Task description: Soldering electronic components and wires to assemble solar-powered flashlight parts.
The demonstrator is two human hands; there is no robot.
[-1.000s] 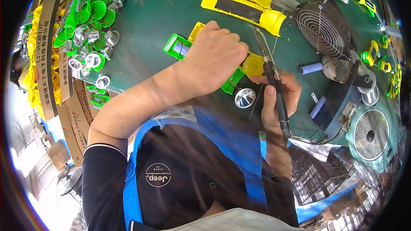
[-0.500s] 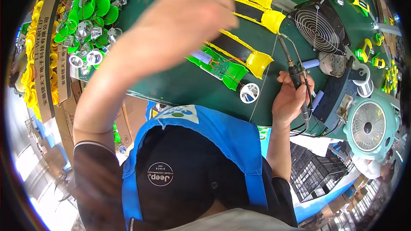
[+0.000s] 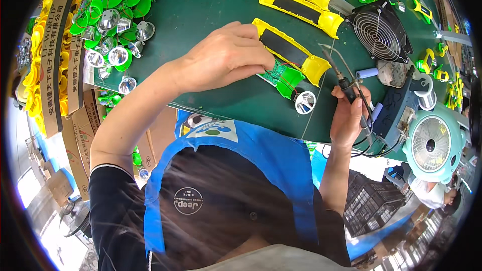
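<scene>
My left hand [image 3: 226,59] is closed at the left end of a green plastic shell [image 3: 290,83], its thumb and fingertips pressed together over the green circuit board [image 3: 273,73]. What they pinch is hidden behind the fingers. Red and dark wires run from the board, and a silver reflector cup [image 3: 305,102] lies at the shell's right end. My right hand [image 3: 347,115] grips a soldering iron [image 3: 347,88] with a thin bent metal tube alongside it, tip pointing up and away. Just beyond the green shell rests a yellow half-shell [image 3: 293,52] with a dark panel.
Two more yellow shells [image 3: 300,10] lie farther off. A black box fan [image 3: 379,32], a blue cylindrical cell [image 3: 367,73], a solder spool [image 3: 427,98] and a mint-green fan [image 3: 431,144] stand right. Green shells with reflectors [image 3: 118,20] pile at left beside a carton [image 3: 56,55].
My left hand has come down from over the yellow shells onto the board in the green shell, now covering the pale cell seen there before. My right hand still holds the soldering iron.
</scene>
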